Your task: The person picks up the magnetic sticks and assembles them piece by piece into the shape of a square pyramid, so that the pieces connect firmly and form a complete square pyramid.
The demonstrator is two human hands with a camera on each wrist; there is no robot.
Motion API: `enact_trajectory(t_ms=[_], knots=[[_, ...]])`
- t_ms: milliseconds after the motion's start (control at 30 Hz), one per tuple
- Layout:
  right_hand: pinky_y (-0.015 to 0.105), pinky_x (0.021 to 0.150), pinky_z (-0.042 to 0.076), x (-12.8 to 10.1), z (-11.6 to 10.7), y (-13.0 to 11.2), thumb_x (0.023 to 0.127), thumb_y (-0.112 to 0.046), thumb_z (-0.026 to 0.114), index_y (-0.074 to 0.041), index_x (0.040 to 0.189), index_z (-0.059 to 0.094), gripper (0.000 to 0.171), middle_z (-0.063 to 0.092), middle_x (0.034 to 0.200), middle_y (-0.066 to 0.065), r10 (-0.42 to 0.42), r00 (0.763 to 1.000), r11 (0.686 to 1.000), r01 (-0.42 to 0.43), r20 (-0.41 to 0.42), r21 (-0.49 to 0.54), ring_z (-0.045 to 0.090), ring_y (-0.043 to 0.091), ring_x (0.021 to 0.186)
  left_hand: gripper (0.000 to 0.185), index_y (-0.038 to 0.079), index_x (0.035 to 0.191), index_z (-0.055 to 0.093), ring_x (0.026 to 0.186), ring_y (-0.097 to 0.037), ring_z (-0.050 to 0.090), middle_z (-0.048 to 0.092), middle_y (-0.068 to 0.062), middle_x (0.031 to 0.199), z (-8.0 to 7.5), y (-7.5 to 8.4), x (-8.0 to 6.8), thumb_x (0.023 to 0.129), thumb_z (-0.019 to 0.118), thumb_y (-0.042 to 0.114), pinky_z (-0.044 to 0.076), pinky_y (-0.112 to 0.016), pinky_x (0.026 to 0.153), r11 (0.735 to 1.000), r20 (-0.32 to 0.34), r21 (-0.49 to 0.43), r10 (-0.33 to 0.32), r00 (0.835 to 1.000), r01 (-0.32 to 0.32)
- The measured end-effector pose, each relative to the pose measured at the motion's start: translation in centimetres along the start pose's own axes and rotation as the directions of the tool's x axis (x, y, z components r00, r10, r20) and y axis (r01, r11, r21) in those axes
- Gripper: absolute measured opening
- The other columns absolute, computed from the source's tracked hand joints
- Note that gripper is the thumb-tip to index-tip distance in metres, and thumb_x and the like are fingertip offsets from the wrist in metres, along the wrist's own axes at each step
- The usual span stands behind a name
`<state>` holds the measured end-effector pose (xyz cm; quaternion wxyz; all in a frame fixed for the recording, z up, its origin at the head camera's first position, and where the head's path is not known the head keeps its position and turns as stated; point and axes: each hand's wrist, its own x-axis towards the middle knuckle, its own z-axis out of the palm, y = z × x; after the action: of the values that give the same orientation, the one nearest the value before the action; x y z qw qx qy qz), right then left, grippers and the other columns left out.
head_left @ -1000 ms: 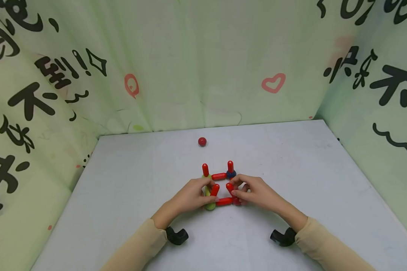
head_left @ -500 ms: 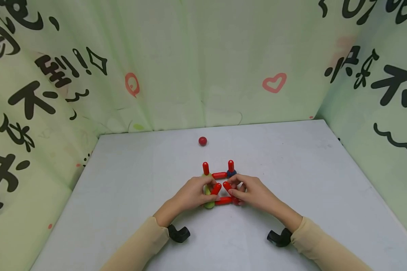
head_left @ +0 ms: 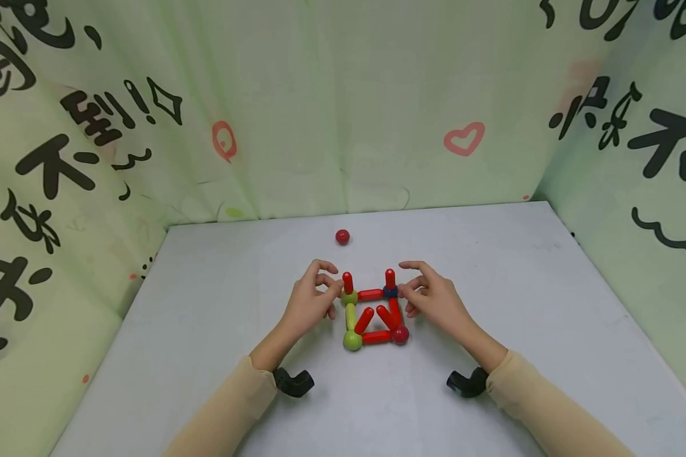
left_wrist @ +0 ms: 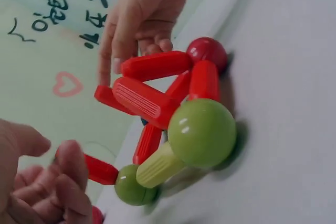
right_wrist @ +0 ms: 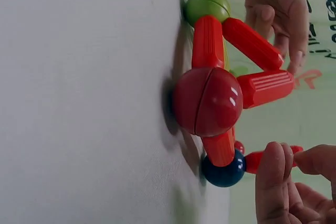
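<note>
A frame of magnetic rods and balls lies on the table. Its near corners are a green ball (head_left: 352, 341) and a dark red ball (head_left: 400, 334); its far corners are another green ball (head_left: 350, 297) and a blue ball (right_wrist: 223, 169). Two red rods (head_left: 364, 320) (head_left: 385, 317) lean inward from the near corners, tips apart. Upright red rods stand on the far balls. My left hand (head_left: 313, 293) is beside the far left upright rod (head_left: 347, 282), thumb and fingers apart. My right hand (head_left: 434, 292) is likewise loosely spread beside the far right upright rod (head_left: 390, 278).
A loose red ball (head_left: 342, 237) lies beyond the frame toward the back of the white table (head_left: 234, 273). Pale green curtains (head_left: 343, 114) with black lettering surround the table's back and sides. A black wrist mount sits at each sleeve cuff.
Both hands have let go of the inward-leaning near rods, which stay tilted. The hands have moved apart and away from the person, to beside the far upright rods.
</note>
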<state>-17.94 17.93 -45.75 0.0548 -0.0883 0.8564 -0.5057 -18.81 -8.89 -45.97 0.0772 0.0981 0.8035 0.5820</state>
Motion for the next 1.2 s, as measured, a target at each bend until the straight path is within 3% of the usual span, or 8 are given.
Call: enact_trajectory(t_ms=[133, 233, 400, 667, 900, 1200], knots=[[0.026, 0.066, 0.060, 0.8, 0.0, 0.2, 0.104, -0.013, 0.062, -0.010, 0.153, 0.047, 0.051, 0.075, 0.097, 0.015, 0.022, 0.999, 1.000, -0.022, 0.047, 0.007, 0.066, 0.021, 0.066, 0.045, 0.010, 0.148, 0.044, 0.054, -0.026, 0.065, 0.076, -0.012, 0.097, 0.1, -0.7, 0.7, 0.107, 0.057, 0.021, 0.055, -0.025, 0.057, 0.986, 0.054, -0.102, -0.124, 0.991, 0.129], [0.027, 0.066, 0.060, 1.0, 0.2, 0.3, 0.105, -0.013, 0.060, -0.011, 0.149, 0.052, 0.045, 0.076, 0.097, 0.012, 0.039, 0.997, 0.999, -0.039, 0.071, 0.000, 0.065, 0.020, 0.068, 0.042, 0.010, 0.148, 0.048, 0.058, -0.025, 0.069, 0.078, -0.012, 0.103, 0.5, -1.2, 0.9, 0.108, 0.055, 0.020, 0.056, -0.026, 0.058, 0.981, 0.107, -0.112, -0.144, 0.984, 0.156], [0.030, 0.067, 0.059, 1.1, 0.6, 0.3, 0.104, -0.015, 0.062, -0.011, 0.138, 0.060, 0.034, 0.077, 0.096, 0.010, 0.022, 0.998, 1.000, -0.021, 0.058, -0.018, 0.065, 0.021, 0.069, 0.033, 0.010, 0.140, 0.055, 0.058, -0.023, 0.071, 0.078, -0.013, 0.105, 1.0, -1.5, 0.9, 0.107, 0.056, 0.017, 0.055, -0.025, 0.057, 0.990, 0.120, -0.085, -0.106, 0.987, 0.116], [0.026, 0.069, 0.058, 0.8, 1.1, 0.1, 0.100, -0.015, 0.069, -0.012, 0.126, 0.066, 0.027, 0.076, 0.092, 0.007, -0.037, 0.997, 0.996, 0.042, 0.072, -0.079, 0.067, 0.017, 0.072, 0.027, 0.018, 0.131, 0.064, 0.052, -0.021, 0.067, 0.077, -0.009, 0.097, 1.7, -1.1, 0.5, 0.104, 0.063, 0.015, 0.051, -0.025, 0.054, 0.996, 0.127, 0.065, -0.063, 0.990, 0.055], [0.024, 0.067, 0.056, 0.3, 1.5, 0.2, 0.097, -0.012, 0.072, -0.014, 0.122, 0.068, 0.025, 0.077, 0.091, 0.003, -0.074, 0.993, 0.986, 0.086, 0.090, -0.145, 0.066, 0.013, 0.073, 0.025, 0.019, 0.127, 0.068, 0.050, -0.018, 0.063, 0.075, -0.006, 0.093, 2.3, -0.9, 0.1, 0.103, 0.065, 0.015, 0.051, -0.025, 0.056, 0.979, 0.161, 0.201, -0.001, 0.987, -0.031], [0.024, 0.064, 0.054, 0.1, 1.7, 0.3, 0.097, -0.010, 0.071, -0.015, 0.121, 0.069, 0.025, 0.077, 0.090, 0.001, -0.097, 0.991, 0.979, 0.112, 0.094, -0.171, 0.066, 0.012, 0.073, 0.026, 0.018, 0.128, 0.067, 0.047, -0.012, 0.054, 0.071, -0.001, 0.079, 2.4, -1.0, 0.0, 0.102, 0.066, 0.015, 0.048, -0.023, 0.053, 0.962, 0.186, 0.257, 0.043, 0.982, -0.091]])
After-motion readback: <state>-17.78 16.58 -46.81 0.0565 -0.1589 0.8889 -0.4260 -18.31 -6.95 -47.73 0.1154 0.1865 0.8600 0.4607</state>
